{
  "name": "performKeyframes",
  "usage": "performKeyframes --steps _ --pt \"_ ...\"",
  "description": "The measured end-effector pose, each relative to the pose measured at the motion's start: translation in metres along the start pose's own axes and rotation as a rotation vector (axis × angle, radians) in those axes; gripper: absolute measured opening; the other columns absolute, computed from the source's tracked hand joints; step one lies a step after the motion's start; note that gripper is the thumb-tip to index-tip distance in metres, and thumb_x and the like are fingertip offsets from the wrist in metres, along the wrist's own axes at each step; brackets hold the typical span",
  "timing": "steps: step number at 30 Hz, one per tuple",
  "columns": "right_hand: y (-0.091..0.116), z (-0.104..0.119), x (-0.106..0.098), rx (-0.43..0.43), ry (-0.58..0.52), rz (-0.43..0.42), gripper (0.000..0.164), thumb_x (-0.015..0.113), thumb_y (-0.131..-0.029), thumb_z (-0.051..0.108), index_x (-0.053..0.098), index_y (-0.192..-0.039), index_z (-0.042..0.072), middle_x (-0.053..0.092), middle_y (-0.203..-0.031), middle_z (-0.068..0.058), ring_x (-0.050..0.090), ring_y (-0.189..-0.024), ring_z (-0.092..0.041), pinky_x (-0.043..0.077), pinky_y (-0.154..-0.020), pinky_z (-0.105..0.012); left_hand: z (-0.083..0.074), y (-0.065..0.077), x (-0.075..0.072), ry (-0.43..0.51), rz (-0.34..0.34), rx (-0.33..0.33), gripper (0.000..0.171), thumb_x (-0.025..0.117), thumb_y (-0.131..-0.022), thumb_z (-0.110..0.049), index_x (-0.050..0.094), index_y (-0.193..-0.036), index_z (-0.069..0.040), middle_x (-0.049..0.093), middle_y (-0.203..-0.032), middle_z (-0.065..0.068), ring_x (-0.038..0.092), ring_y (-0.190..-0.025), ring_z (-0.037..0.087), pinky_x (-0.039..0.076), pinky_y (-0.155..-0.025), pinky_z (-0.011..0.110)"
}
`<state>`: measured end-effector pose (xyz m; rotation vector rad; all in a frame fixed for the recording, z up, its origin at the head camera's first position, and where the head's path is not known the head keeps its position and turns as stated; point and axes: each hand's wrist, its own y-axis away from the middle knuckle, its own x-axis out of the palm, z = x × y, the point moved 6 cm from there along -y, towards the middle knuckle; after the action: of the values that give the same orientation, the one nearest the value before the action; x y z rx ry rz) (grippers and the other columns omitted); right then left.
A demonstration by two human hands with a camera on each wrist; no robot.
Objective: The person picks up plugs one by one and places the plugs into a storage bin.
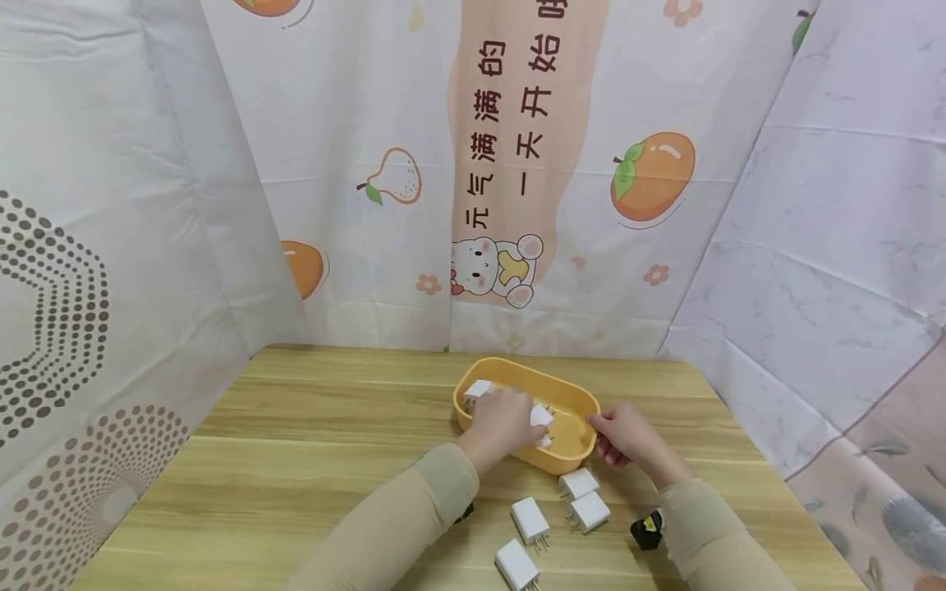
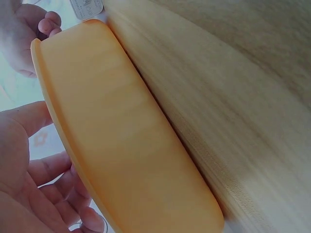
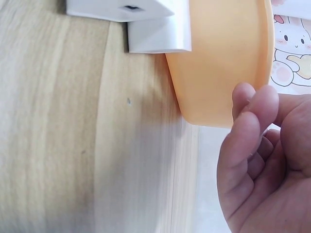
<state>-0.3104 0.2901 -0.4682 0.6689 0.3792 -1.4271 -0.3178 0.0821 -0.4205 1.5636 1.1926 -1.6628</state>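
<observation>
A yellow-orange plastic basket (image 1: 569, 394) stands on the wooden table with several white plug chargers (image 1: 479, 389) inside, their metal prongs showing. My left hand (image 1: 502, 423) reaches over the near rim into the basket, beside a white charger (image 1: 542, 415). In the left wrist view its fingers (image 2: 48, 167) bend behind the rim; whether they hold a charger I cannot tell. My right hand (image 1: 624, 435) pinches the basket's right end at the rim, seen also in the right wrist view by its fingertips (image 3: 243, 131).
In front of the basket several white chargers lie on the table, two of them close together, one charger (image 1: 578, 483) nearest the basket wall. Another charger (image 1: 517, 565) lies close to the front. A printed cloth (image 1: 369, 271) hangs behind the table (image 1: 332, 410).
</observation>
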Motion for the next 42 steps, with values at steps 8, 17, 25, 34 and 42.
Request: performKeyframes --steps 8,17,25,34,42 --pt "0.0 0.0 0.0 -0.001 0.001 -0.004 0.038 0.051 -0.106 0.023 0.064 -0.078 0.001 0.058 -0.055 -0.006 0.051 -0.041 -0.012 0.047 -0.042 -0.028 0.0 0.0 0.008 -0.008 0.027 -0.014 0.052 0.068 -0.089 -0.06 0.049 -0.059 -0.022 0.051 -0.067 -0.006 0.047 -0.054 0.012 0.04 -0.047 0.034" --pt "0.0 0.0 0.001 -0.009 -0.014 0.004 0.037 0.051 -0.106 0.023 0.066 -0.083 -0.002 0.058 -0.056 -0.006 0.051 -0.042 -0.012 0.046 -0.042 -0.027 -0.001 0.0 0.011 -0.059 0.037 -0.011 0.048 0.068 -0.088 -0.062 0.056 -0.063 -0.023 0.058 -0.077 -0.004 0.055 -0.062 0.014 0.05 -0.054 0.045" --pt "0.001 0.0 0.001 -0.01 -0.012 0.003 0.038 0.05 -0.106 0.023 0.065 -0.081 -0.002 0.058 -0.055 -0.006 0.051 -0.041 -0.012 0.046 -0.042 -0.027 -0.001 0.001 0.012 -0.066 0.036 -0.014 0.048 0.067 -0.088 -0.063 0.056 -0.064 -0.023 0.062 -0.082 -0.002 0.058 -0.065 0.016 0.052 -0.06 0.052" --pt "0.001 0.002 0.001 -0.016 -0.01 0.002 0.039 0.05 -0.106 0.023 0.064 -0.079 0.0 0.058 -0.055 -0.006 0.05 -0.041 -0.012 0.047 -0.042 -0.028 0.0 0.003 0.01 -0.033 0.024 -0.008 0.048 0.066 -0.09 -0.06 0.056 -0.063 -0.022 0.061 -0.081 -0.003 0.054 -0.062 0.015 0.05 -0.057 0.047" --pt "0.001 0.002 0.0 -0.011 -0.01 0.003 0.039 0.05 -0.106 0.023 0.065 -0.08 -0.002 0.058 -0.055 -0.006 0.05 -0.041 -0.012 0.047 -0.042 -0.027 0.0 0.007 0.005 -0.014 0.003 0.024 0.045 0.067 -0.091 -0.059 0.058 -0.069 -0.022 0.06 -0.081 -0.004 0.052 -0.061 0.011 0.045 -0.051 0.034"
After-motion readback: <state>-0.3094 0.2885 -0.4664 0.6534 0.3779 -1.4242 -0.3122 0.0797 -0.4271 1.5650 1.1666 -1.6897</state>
